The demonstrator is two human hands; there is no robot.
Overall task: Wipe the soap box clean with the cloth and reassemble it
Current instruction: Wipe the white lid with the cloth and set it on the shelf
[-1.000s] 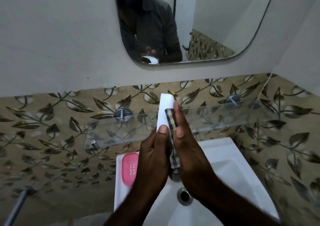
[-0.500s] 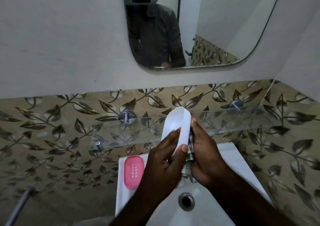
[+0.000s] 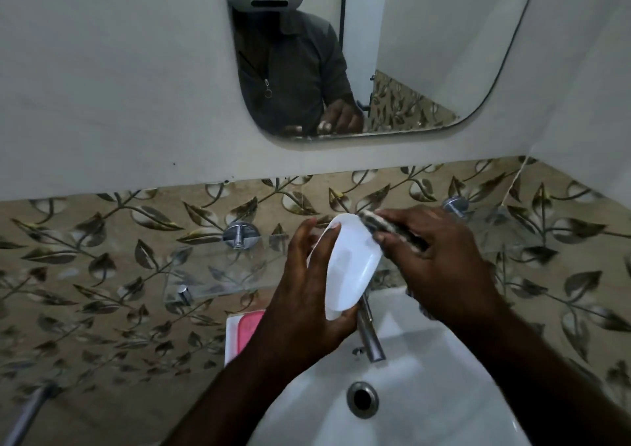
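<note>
I held the white soap box (image 3: pixel 351 264) in my left hand (image 3: pixel 307 309), just above the tap (image 3: pixel 370 336) and a little to its left. My fingers (image 3: pixel 324 251) were curled round the box's left edge and my palm cupped its low end. The box stood tilted, with its top end leaning away from me. It was up in the air and touched only my hands and the cloth.

My right hand (image 3: pixel 440 268) was above the tap too, on its right side. Its fingers were closed round the checked cloth (image 3: pixel 382 227) and held it tight. The cloth pressed on the top right end of the soap box.

The tap stood at the back of the white sink (image 3: pixel 444 353). The round drain (image 3: pixel 362 399) lay just in front of the tap, nearer to me.

A pink piece (image 3: pixel 248 329) lay flat on the sink's back corner, left of the tap. My left wrist hid part of it, so I could not tell its whole shape.

Behind the tap was a wall of leaf tiles (image 3: pixel 102 241) with a glass shelf (image 3: pixel 211 275) on shiny pegs. High above the tap hung a mirror (image 3: pixel 426 53). In it I saw a grey top, a white headset and a bit of my hands.
</note>
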